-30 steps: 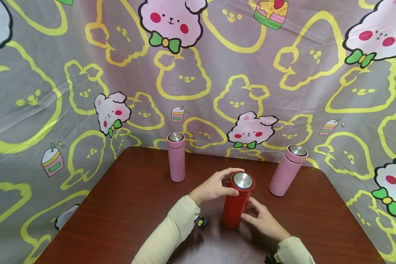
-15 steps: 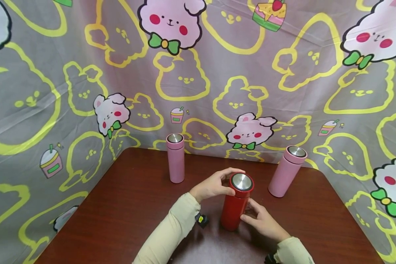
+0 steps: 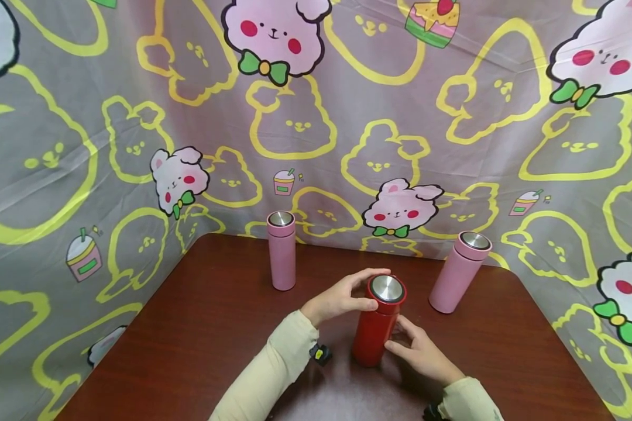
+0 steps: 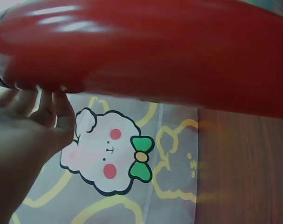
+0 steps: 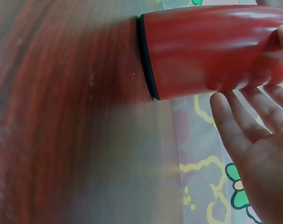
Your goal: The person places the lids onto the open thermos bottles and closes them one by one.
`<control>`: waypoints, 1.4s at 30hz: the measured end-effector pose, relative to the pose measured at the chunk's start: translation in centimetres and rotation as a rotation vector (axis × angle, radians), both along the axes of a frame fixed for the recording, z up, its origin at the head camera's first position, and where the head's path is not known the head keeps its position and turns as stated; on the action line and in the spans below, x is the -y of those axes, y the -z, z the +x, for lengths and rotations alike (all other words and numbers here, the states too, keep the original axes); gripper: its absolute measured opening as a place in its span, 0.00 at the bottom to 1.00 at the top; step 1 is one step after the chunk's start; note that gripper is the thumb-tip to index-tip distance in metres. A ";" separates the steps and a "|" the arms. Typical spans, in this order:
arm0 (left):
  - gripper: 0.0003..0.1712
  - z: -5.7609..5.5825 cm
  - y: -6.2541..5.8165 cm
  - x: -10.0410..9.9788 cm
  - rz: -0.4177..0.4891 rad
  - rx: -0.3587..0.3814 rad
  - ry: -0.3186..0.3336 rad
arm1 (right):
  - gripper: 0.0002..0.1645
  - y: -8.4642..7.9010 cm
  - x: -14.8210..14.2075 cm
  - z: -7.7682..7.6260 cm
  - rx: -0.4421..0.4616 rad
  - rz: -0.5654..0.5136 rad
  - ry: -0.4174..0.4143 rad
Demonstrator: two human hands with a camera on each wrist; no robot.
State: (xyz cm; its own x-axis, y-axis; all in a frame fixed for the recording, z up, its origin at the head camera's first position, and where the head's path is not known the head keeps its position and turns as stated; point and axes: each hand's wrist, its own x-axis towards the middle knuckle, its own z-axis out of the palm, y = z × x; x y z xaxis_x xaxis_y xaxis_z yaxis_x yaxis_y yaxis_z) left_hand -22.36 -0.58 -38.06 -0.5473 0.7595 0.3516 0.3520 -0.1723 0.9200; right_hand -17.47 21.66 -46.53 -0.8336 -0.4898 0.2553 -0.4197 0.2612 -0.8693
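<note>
A red thermos (image 3: 373, 340) with a steel-topped lid (image 3: 387, 289) stands on the table near its front, leaning slightly in the head view. My left hand (image 3: 338, 298) grips the lid, thumb on the near side and fingers reaching round behind. Lower down, my right hand (image 3: 423, 352) holds the body from the right between thumb and fingers. The left wrist view shows the glossy thermos wall (image 4: 155, 56) above the left fingers (image 4: 47, 105). In the right wrist view, the thermos's black base ring (image 5: 148, 58) meets the table, and several right fingertips are against the body.
Two pink thermoses stand farther back on the brown table (image 3: 216, 327): one at the left (image 3: 282, 257), another at the right (image 3: 459, 273). A grey cloth with cartoon rabbits (image 3: 295, 117) hangs behind the table and along its sides.
</note>
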 end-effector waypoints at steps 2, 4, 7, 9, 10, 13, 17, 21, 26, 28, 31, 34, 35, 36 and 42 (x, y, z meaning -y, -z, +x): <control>0.36 0.4 -0.3 0.1 -0.012 -0.007 -0.045 | 0.30 -0.3 0.2 0.2 -0.011 0.009 0.007; 0.36 1.3 -0.9 0.3 -0.016 -0.001 -0.090 | 0.30 -0.3 0.2 0.3 0.003 0.012 0.016; 0.38 1.9 -1.0 0.2 -0.004 -0.005 -0.147 | 0.30 -0.4 0.2 0.4 0.027 0.019 0.029; 0.38 2.3 -1.0 0.1 -0.012 -0.004 -0.193 | 0.30 -0.5 0.2 0.4 0.043 0.021 0.034; 0.39 2.5 -1.0 0.0 -0.018 -0.007 -0.216 | 0.30 -0.5 0.2 0.4 0.045 0.022 0.034; 0.39 2.9 -1.1 -0.4 -0.035 -0.009 -0.284 | 0.29 -0.5 0.2 0.3 0.040 0.019 0.032; 0.37 3.1 -1.1 -0.8 -0.027 0.005 -0.339 | 0.29 -0.3 0.2 0.3 0.020 0.016 0.030; 0.36 3.1 -1.0 -1.1 -0.024 0.006 -0.364 | 0.30 -0.2 0.2 0.3 0.009 0.015 0.031; 0.36 3.0 -0.9 -1.3 -0.019 0.008 -0.363 | 0.30 -0.2 0.1 0.2 0.008 0.011 0.030; 0.36 3.0 -0.9 -1.3 -0.013 0.013 -0.358 | 0.30 -0.2 0.1 0.2 0.010 0.008 0.030; 0.36 2.9 -0.8 -1.3 -0.005 0.022 -0.351 | 0.30 -0.2 0.2 0.2 0.007 0.005 0.033; 0.35 2.8 -0.7 -1.3 -0.002 0.026 -0.351 | 0.29 -0.1 0.2 0.2 -0.007 0.003 0.032; 0.35 2.8 -0.7 -1.3 -0.001 0.025 -0.352 | 0.29 -0.1 0.2 0.2 -0.013 0.003 0.031; 0.35 2.7 -0.6 -1.3 0.000 0.025 -0.353 | 0.29 -0.1 0.2 0.2 -0.020 0.003 0.030; 0.34 2.0 0.1 -1.3 0.025 0.033 -0.331 | 0.29 -0.2 0.3 0.3 -0.020 0.010 0.030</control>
